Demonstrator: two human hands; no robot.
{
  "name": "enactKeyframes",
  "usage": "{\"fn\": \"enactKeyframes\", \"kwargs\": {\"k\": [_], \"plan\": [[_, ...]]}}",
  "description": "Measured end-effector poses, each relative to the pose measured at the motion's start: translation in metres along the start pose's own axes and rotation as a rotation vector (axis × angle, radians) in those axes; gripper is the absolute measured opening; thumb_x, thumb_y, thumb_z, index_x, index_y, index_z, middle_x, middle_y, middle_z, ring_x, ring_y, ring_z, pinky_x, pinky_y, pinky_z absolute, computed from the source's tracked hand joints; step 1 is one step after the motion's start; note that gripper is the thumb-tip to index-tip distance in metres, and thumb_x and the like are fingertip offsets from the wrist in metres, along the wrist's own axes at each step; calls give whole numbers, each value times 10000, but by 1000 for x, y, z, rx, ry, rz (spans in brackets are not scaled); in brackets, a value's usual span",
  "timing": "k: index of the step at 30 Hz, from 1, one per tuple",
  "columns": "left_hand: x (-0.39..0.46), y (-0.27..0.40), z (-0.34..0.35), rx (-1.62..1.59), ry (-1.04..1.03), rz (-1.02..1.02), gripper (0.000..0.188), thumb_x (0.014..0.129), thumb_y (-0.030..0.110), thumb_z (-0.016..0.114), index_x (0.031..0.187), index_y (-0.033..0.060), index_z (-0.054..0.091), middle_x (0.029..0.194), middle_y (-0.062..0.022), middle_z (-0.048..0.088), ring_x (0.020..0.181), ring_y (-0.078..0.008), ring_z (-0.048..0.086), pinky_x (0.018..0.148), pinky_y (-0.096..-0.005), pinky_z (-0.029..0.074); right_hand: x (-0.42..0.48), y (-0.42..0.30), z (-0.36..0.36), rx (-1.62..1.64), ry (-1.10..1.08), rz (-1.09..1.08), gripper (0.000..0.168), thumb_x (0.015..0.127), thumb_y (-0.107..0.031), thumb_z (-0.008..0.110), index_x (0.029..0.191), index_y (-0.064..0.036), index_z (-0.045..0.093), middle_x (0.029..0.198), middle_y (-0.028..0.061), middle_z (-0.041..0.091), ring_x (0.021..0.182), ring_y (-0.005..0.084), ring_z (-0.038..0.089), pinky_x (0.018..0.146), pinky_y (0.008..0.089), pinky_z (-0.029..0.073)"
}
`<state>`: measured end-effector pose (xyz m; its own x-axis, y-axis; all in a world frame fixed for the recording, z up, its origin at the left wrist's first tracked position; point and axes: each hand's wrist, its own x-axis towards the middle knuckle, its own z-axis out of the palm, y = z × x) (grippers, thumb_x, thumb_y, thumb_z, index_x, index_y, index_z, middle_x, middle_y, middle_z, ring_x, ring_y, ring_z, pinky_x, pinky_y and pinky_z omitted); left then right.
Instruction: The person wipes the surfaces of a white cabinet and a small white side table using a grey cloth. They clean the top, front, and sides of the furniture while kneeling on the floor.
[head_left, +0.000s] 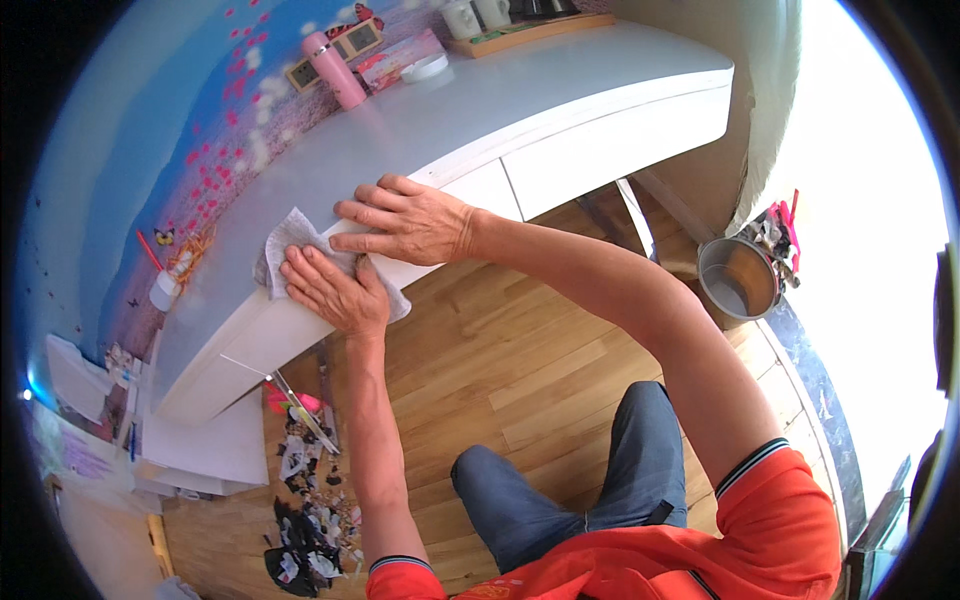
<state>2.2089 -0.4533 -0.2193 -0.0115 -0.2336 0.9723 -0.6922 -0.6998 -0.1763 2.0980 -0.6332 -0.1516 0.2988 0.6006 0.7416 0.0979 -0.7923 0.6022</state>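
My left hand (339, 291) lies flat on a light grey cloth (286, 238), pressing it against the front edge of a desk (442, 127) with a grey top and white drawer fronts. The cloth folds over that edge, and one corner hangs down past my wrist. Just to the right, my right hand (409, 221) rests palm down on the desk's white front edge, fingers spread. Its fingertips come close to the cloth; whether they touch it I cannot tell. Nothing shows in the right hand.
Along the wall stand a pink bottle (335, 71), a white ashtray (424, 68), a wooden tray (532, 34) with mugs and a white cup (164, 291) at left. Litter (311, 517) lies on the wooden floor (487, 360). A grey bucket (739, 279) stands at right.
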Motion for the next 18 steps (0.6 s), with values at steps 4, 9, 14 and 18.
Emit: {"fn": "enactKeyframes", "kwargs": {"k": [4, 9, 14, 18], "plan": [[3, -3, 1, -68, 109, -70, 801, 1083, 536, 358, 1619, -38, 198, 1676, -298, 178, 1553, -490, 157, 1240, -597, 108, -33, 22, -13, 10, 18, 225, 636, 902, -477, 696, 1464, -268, 483, 1258, 55, 559, 1141, 242, 534, 989, 422, 415], [-7, 20, 14, -44, 60, -174, 824, 1049, 464, 448, 1622, -50, 153, 1680, -319, 116, 1560, -496, 106, 1246, -611, 79, -51, 28, -7, 53, 70, 236, 598, 930, -419, 681, 1474, -244, 504, 1222, 98, 584, 1100, 263, 556, 956, 433, 429], [-13, 1, 9, -15, 74, -403, 814, 1048, 452, 439, 1631, -30, 140, 1702, -274, 95, 1575, -453, 89, 1256, -580, 72, -48, 32, -13, 153, 112, 256, 575, 947, -310, 690, 1487, -224, 509, 1264, 103, 594, 1149, 271, 560, 982, 435, 430], [-1, -43, 7, -42, 277, -913, 820, 1068, 523, 346, 1624, -46, 148, 1701, -267, 111, 1582, -405, 107, 1278, -505, 90, -49, 34, -14, 177, 138, 271, 534, 968, -272, 668, 1475, -223, 508, 1258, 97, 589, 1129, 265, 561, 986, 411, 424]]}}
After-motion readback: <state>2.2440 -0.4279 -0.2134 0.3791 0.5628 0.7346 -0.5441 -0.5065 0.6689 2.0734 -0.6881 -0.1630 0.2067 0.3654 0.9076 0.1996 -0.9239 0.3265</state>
